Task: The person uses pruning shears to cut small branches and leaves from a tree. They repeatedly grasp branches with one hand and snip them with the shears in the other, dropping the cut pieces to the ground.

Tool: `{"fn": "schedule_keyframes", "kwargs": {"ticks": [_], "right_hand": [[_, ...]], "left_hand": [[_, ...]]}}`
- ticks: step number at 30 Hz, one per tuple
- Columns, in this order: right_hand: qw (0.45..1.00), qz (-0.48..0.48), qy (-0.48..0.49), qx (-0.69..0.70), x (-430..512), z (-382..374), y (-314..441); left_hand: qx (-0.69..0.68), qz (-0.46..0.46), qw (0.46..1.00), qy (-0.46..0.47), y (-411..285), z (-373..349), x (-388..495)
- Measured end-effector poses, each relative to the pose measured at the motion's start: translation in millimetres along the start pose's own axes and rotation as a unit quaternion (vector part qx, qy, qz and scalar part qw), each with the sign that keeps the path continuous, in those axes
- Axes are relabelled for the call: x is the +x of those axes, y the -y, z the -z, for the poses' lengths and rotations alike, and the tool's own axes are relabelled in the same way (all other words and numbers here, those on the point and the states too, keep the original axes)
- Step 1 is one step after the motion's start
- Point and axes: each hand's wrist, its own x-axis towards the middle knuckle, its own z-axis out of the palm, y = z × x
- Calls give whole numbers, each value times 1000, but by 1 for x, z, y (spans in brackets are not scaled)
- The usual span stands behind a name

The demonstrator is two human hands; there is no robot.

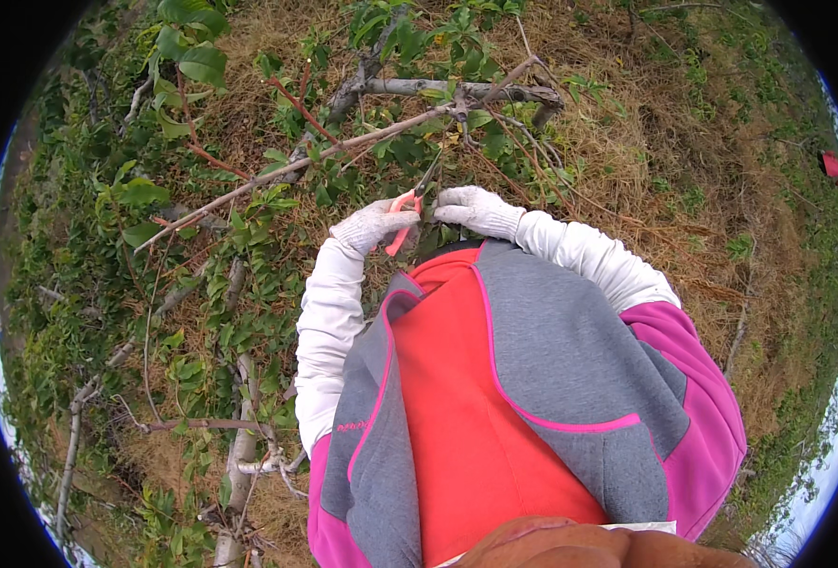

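My left hand [376, 226], in a white knitted glove, holds pruning snips [406, 202] with orange-pink handles. The dark, narrow blades point up and away from me, towards thin twigs beneath a long cut branch [305, 162]. Close by on the right is my right hand [477, 211], gloved the same way, with its fingers bent towards the snips. A thin twig runs down near those fingertips; whether they grip it cannot be made out. Both hands are just beyond my waist, in front of my red shirt [475, 397] and grey and magenta jacket [568, 341].
A thick grey limb [461, 89] with a sawn end crosses beyond the hands. Leafy shoots [199, 64] and bare trunks [245, 419] stand on the left. Dry grass [674, 149] covers the ground at right. A red object [833, 167] shows at the far right edge.
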Motion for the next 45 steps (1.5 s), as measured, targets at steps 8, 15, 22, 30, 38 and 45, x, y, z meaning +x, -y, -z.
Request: {"fn": "schedule_keyframes", "kwargs": {"ticks": [8,15,22,30,38,45], "right_hand": [[999,16,2,49,-4,-1,-8],[994,64,2,93,-4,-6,-15],[987,31,21,155,-2,-7,-6],[977,80,-6,200,-8,-11,4],[975,9,8,221,-19,-8,16],[983,-4,7,181,-19,-6,24]], "left_hand": [[-24,-11,1000,-2,15,2,-1],[67,-85,986,-127,20,-13,-50],[291,16,941,-171,-31,-30,-90],[338,30,925,-170,-42,-39,-81],[277,-8,934,-227,-30,-53,-64],[283,24,928,-239,-24,-61,-51]]}}
